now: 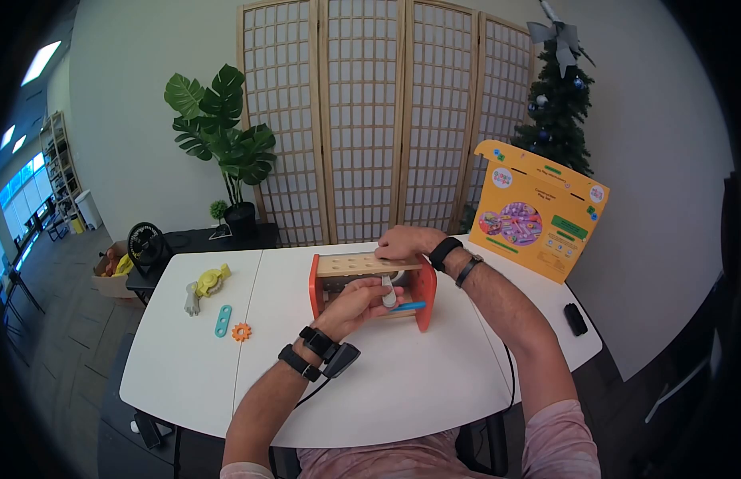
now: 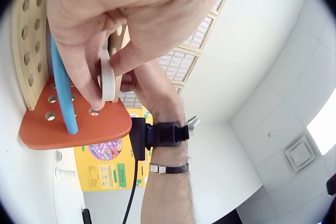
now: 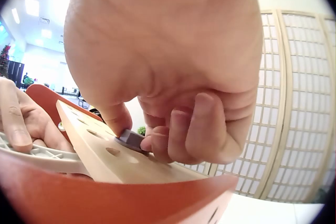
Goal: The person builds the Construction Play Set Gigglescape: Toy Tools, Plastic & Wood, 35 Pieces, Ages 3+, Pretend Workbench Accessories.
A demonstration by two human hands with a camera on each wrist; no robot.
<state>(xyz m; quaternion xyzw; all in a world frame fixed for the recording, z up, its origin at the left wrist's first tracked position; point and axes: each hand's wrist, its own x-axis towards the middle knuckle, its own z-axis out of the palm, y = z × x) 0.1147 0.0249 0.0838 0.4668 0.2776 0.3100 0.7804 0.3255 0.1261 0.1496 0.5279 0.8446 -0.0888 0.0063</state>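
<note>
A toy workbench stands on the white table, with a holed wooden top board [image 1: 356, 264] between orange-red side panels [image 1: 425, 299]. My right hand [image 1: 410, 242] is over the board's right end, where thumb and fingers pinch a dark grey hex bolt head [image 3: 132, 139] at the board's surface. In front of the bench, my left hand [image 1: 356, 306] holds a light grey plastic wrench-like piece [image 2: 107, 77] between thumb and fingers. Its ribbed side [image 3: 50, 158] shows in the right wrist view. Below the left fingers, a blue bar [image 1: 409, 306] reaches to the right panel.
Left on the table lie a teal holed strip [image 1: 223, 321], an orange gear [image 1: 241, 331] and a yellow and grey toy [image 1: 209, 283]. A yellow box [image 1: 538, 215] stands at the back right, with a small black object [image 1: 575, 319] near the right edge.
</note>
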